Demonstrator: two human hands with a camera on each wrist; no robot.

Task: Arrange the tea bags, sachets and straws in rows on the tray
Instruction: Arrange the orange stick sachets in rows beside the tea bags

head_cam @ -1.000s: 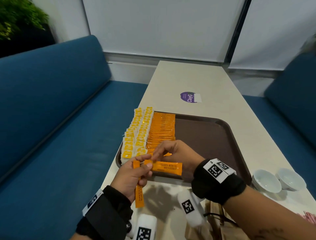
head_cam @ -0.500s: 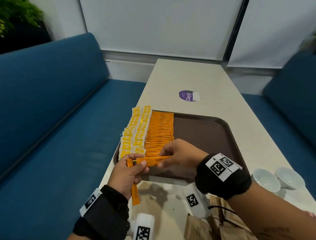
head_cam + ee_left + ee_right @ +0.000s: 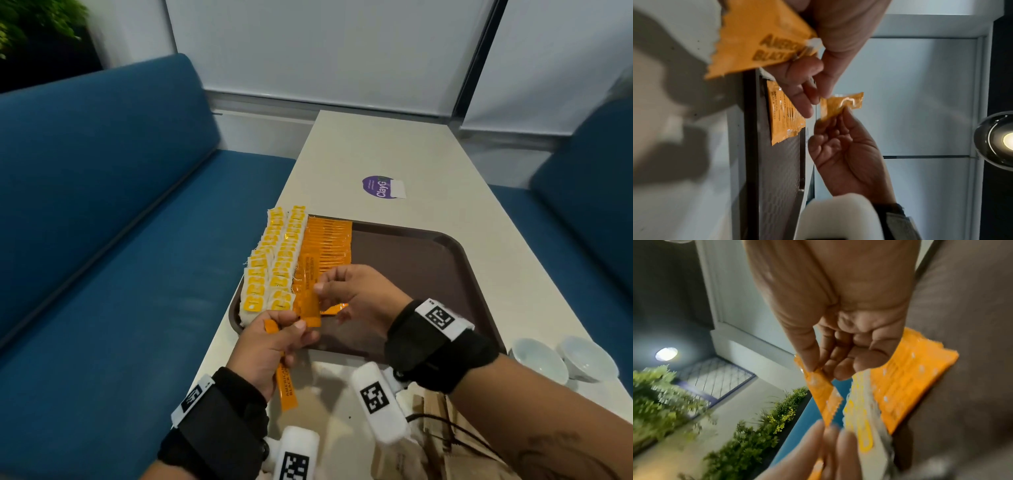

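Head view: two rows of tea bags (image 3: pixel 274 270) and one row of orange sachets (image 3: pixel 329 245) laid along the tray (image 3: pixel 428 274) left side; right part bare, no straws visible there, so roughly a third done by judgement. Right hand (image 3: pixel 356 294) pinching a sachet (image 3: pixel 310 291) over the row's near end; left hand (image 3: pixel 270 346) clamped on a spare sachet (image 3: pixel 287 387) above the counter (image 3: pixel 445 171).

Left wrist view: right-hand fingers (image 3: pixel 826 129) nipping the sachet end.

Right wrist view: thumb and fingers closed on it, beside the tea bags.
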